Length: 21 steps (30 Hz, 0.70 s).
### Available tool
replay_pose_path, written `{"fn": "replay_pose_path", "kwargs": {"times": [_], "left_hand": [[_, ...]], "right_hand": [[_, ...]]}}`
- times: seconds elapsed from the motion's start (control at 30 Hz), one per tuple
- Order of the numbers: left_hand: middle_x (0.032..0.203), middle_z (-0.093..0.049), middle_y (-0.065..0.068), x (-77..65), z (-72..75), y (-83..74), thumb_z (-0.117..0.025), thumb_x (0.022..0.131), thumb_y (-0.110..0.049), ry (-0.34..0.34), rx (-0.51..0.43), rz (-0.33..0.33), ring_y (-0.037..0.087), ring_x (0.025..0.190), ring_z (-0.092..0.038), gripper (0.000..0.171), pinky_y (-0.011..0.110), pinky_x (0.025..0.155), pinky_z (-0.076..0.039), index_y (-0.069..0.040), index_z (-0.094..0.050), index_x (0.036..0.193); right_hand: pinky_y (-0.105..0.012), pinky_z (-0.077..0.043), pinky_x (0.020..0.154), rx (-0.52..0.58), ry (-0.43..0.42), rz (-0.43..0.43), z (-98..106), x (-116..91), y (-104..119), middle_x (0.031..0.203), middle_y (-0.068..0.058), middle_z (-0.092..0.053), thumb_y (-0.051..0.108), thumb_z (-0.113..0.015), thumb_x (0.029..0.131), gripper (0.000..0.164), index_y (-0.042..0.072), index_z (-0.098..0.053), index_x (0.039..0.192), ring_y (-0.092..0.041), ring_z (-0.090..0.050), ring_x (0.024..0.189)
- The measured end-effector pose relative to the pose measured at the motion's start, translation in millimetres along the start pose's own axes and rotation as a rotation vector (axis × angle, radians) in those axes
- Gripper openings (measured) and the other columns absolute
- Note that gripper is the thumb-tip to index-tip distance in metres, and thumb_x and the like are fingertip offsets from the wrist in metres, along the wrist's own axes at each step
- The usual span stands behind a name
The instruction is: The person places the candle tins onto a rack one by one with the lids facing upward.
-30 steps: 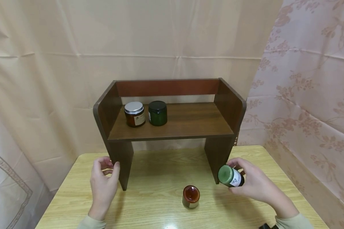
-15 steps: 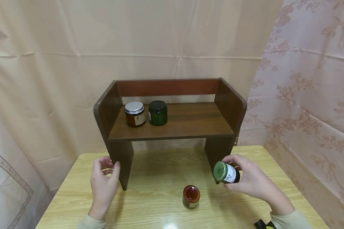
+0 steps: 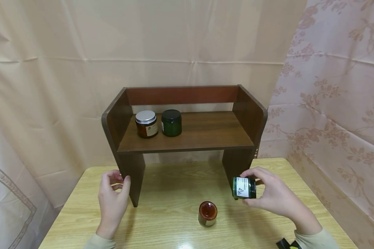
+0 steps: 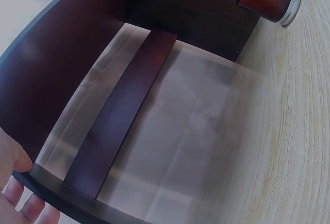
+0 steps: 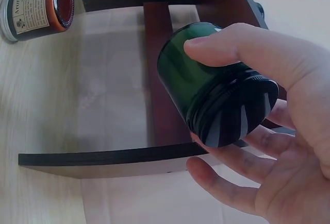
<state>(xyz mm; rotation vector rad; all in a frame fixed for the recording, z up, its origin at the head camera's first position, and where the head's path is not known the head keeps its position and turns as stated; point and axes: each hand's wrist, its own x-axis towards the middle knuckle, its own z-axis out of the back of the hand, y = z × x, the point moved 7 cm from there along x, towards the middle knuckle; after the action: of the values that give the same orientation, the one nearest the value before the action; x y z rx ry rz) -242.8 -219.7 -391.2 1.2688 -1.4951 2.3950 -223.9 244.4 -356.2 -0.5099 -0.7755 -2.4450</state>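
My right hand holds a green glass jar on its side in front of the shelf's right leg, its white label facing me and its black lid toward my palm. In the right wrist view the thumb lies along the green glass, and the black lid faces the wrist. My left hand pinches the front edge of the left side panel of the brown wooden shelf, thumb inside and fingers outside. On the table between the hands, an amber jar stands upside down.
On the shelf board, toward the left, stand an amber jar with a silver lid and a green jar with a black lid. The shelf rests on a light wooden table. A beige curtain hangs behind.
My right hand has shifted slightly left and turned the green jar, so its base no longer faces the camera and its label shows fully. The left hand has stayed in place.
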Motion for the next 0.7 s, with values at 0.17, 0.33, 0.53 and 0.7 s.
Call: {"fn": "replay_pose_path", "kwargs": {"times": [0.17,0.33,0.53,0.7], "left_hand": [[0.092,-0.059,0.008,0.0,0.1,0.2,-0.071,0.087,0.005,-0.001,0.003,-0.004,0.011,0.082,-0.056,0.026,0.009,0.066,-0.050,0.005,-0.055,0.108],[0.092,-0.058,0.007,-0.3,0.2,0.7,-0.072,0.087,0.004,0.000,0.011,0.001,0.010,0.082,-0.055,0.027,0.008,0.066,-0.050,0.005,-0.055,0.108],[0.091,-0.059,0.008,-0.2,0.2,0.5,-0.072,0.087,0.004,-0.001,0.006,0.000,0.011,0.082,-0.056,0.027,0.008,0.066,-0.050,0.005,-0.055,0.108],[0.092,-0.059,0.007,-0.5,0.3,0.7,-0.072,0.087,0.004,0.003,0.012,0.008,0.011,0.082,-0.056,0.027,0.008,0.066,-0.050,0.004,-0.055,0.109]], "right_hand": [[-0.029,-0.060,0.074,0.004,-0.015,-0.012,2.6,-0.4,1.1,0.108,0.019,-0.062,0.019,-0.101,0.055,0.075,0.031,-0.062,0.118,-0.007,-0.061,0.091],[-0.026,-0.060,0.072,0.037,-0.026,-0.031,4.5,-0.5,1.6,0.111,0.015,-0.063,0.021,-0.101,0.057,0.073,0.029,-0.063,0.119,-0.010,-0.062,0.093],[-0.024,-0.061,0.072,0.079,-0.046,-0.022,5.1,-0.5,2.3,0.114,0.013,-0.063,0.018,-0.100,0.058,0.073,0.025,-0.063,0.121,-0.010,-0.063,0.099],[-0.023,-0.060,0.075,0.095,-0.067,-0.017,6.0,-0.3,3.9,0.116,0.015,-0.062,0.015,-0.101,0.057,0.075,0.024,-0.064,0.122,-0.007,-0.062,0.103]]}}
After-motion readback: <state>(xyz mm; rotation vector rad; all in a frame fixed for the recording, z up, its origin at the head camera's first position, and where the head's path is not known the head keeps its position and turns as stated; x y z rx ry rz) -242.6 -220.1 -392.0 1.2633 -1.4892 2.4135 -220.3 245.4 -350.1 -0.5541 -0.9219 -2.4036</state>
